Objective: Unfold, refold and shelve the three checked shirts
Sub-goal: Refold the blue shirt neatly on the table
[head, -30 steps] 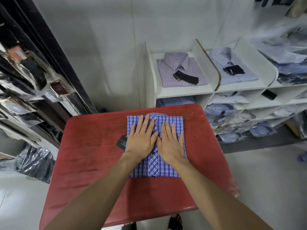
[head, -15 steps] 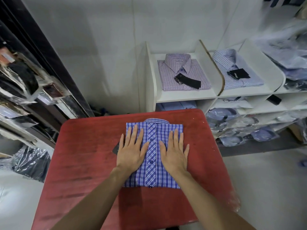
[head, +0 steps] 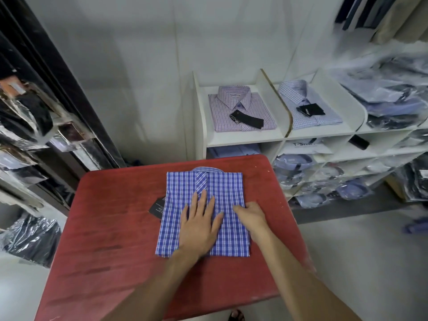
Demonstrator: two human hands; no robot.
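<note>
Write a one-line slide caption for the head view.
Left hand flat on folded blue checked shirt on red table; right hand at its edge.

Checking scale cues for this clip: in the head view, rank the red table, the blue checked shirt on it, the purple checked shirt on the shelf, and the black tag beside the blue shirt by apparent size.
1. Red table
2. Blue checked shirt
3. Purple checked shirt, though it lies farther from the camera, so its true size against the blue one is unsure
4. Black tag, partly tucked under the blue shirt
</note>
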